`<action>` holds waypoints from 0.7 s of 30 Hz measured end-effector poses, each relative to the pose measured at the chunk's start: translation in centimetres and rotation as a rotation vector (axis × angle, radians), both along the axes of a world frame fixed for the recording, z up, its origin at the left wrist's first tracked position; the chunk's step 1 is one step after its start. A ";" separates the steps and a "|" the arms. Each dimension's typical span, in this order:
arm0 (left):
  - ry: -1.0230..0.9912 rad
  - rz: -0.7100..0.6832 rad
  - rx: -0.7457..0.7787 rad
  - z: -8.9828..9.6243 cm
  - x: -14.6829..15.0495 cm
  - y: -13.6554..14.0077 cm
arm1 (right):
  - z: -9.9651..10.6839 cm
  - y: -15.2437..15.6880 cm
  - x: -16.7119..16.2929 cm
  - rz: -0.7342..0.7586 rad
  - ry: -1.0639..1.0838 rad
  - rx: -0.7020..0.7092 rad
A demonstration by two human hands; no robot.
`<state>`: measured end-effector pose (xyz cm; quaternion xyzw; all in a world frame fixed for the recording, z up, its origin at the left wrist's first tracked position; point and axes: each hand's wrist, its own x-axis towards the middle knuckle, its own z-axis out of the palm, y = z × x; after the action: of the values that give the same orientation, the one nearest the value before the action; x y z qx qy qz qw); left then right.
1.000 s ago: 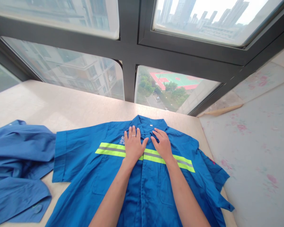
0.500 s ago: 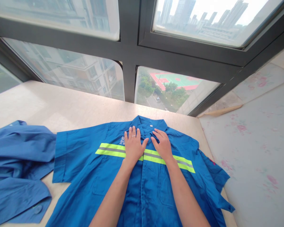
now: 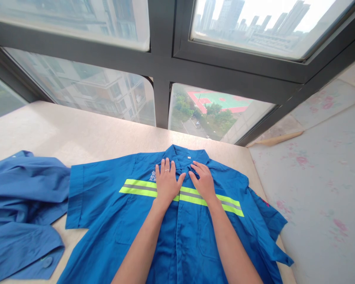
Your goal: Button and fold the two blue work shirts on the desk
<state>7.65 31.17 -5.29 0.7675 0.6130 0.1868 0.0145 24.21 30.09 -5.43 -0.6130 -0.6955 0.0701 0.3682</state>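
A blue short-sleeved work shirt [image 3: 106,213] lies front side up, its collar [image 3: 198,154] toward the window. A yellow-green and grey reflective stripe [image 3: 139,187] crosses its chest. My left hand [image 3: 167,182] rests flat on the chest just below the collar, fingers spread, a ring on one finger; it partly covers some white lettering [image 3: 153,176]. Beside it, my right hand [image 3: 203,181] lies on the other side of the front opening, fingers apart and slightly bent. Neither hand grips the cloth. The shirt's lower part runs out of view.
A second blue garment [image 3: 20,193] lies crumpled at the left, touching the shirt's sleeve. Both lie on a pale sill [image 3: 85,134]. A dark window frame [image 3: 162,67] rises behind, and a flower-papered wall [image 3: 322,189] stands close on the right.
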 end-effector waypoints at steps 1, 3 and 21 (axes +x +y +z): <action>0.003 0.000 -0.001 0.0 0.0 0.0 | 0.0 0.0 0.0 -0.001 0.000 -0.001; 0.009 -0.001 0.001 0.0 0.0 0.0 | 0.0 0.0 0.0 -0.003 -0.001 -0.004; 0.021 -0.004 -0.013 0.0 0.0 0.1 | -0.2 0.1 0.1 -0.001 0.001 -0.001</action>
<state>7.65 31.29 -5.26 0.7704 0.6129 0.1749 0.0134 24.35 30.20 -5.64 -0.6136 -0.6950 0.0706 0.3680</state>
